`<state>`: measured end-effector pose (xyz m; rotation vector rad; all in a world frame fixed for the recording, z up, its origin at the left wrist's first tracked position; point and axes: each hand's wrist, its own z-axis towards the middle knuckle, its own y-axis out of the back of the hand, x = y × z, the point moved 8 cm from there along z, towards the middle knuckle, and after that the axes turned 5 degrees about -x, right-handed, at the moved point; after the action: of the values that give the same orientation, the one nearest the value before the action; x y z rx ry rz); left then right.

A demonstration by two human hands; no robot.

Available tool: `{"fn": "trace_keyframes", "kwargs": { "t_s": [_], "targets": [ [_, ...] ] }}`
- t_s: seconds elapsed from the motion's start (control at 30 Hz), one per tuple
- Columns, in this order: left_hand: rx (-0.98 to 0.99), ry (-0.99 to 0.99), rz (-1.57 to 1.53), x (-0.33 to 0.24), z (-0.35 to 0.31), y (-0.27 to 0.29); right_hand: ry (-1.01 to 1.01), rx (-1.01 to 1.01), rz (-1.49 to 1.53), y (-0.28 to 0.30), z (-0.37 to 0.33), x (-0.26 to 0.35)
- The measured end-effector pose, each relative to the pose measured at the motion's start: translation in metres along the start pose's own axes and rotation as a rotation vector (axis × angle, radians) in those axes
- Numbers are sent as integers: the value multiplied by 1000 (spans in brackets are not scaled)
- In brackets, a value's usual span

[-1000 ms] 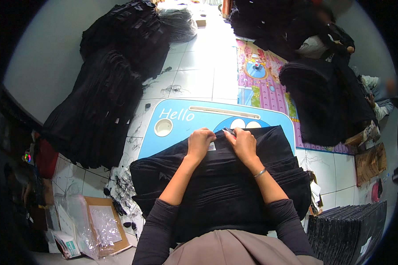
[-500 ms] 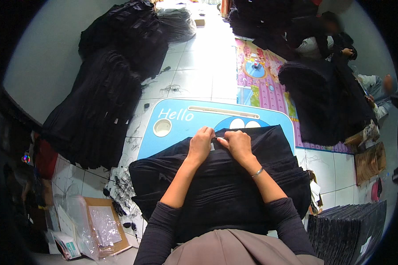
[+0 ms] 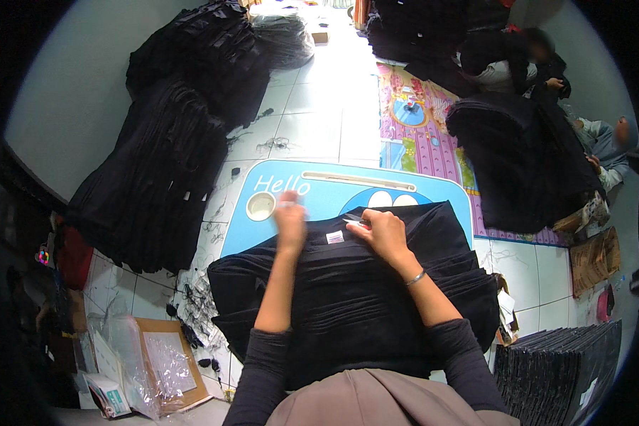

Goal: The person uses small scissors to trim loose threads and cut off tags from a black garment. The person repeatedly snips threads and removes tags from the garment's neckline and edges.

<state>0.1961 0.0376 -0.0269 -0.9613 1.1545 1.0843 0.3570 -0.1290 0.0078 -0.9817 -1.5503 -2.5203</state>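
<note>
A stack of black garments (image 3: 355,298) lies across a light blue low table (image 3: 227,245) in front of me. The top garment carries a small white label (image 3: 335,237) near its far edge. Just right of that label is my right hand (image 3: 385,236), its fingers closed round what look like small thread snips (image 3: 353,223), the pale pointed tip aimed left. Motion smears my left hand (image 3: 290,219); it hovers at the far left of the stack, beside the round recess (image 3: 261,206) in the tabletop. Whether it holds anything cannot be made out.
Tall heaps of black garments (image 3: 156,156) line the left wall, with another pile (image 3: 511,163) on a colourful mat (image 3: 424,135) at right. People (image 3: 547,78) sit beyond it. Cardboard and plastic (image 3: 167,358) lie lower left; a dark stack (image 3: 557,373) stands lower right. Loose threads litter the tiles.
My left hand has left the garment's edge and moved left toward the round recess. The label now shows fully. My right hand has hardly shifted.
</note>
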Motion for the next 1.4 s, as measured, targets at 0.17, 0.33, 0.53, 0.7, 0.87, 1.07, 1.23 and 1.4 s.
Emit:
{"fn": "trace_keyframes", "kwargs": {
  "t_s": [0.17,0.33,0.53,0.7,0.87,1.07,1.23,1.4],
  "targets": [
    [-907,-417,911,-83,-3,123,104,107,53,-6,3,7],
    [193,-96,447,-30,-21,26,-62,100,-259,-16,3,-3],
    [388,-155,675,-20,-39,-13,-92,-210,-303,17,5,-14],
    [362,-189,752,-14,-37,-9,16,-42,50,23,13,-41],
    [322,-264,928,-20,-40,-21,-469,344,659,0,11,-81],
    [508,-293,429,-42,-62,-81,-593,344,841,-6,10,-81],
    [509,-288,360,-34,-66,-105,-580,313,907,-4,6,-70],
    [464,-173,234,-15,-59,-101,-555,312,896,-6,8,-72]
  ]
}}
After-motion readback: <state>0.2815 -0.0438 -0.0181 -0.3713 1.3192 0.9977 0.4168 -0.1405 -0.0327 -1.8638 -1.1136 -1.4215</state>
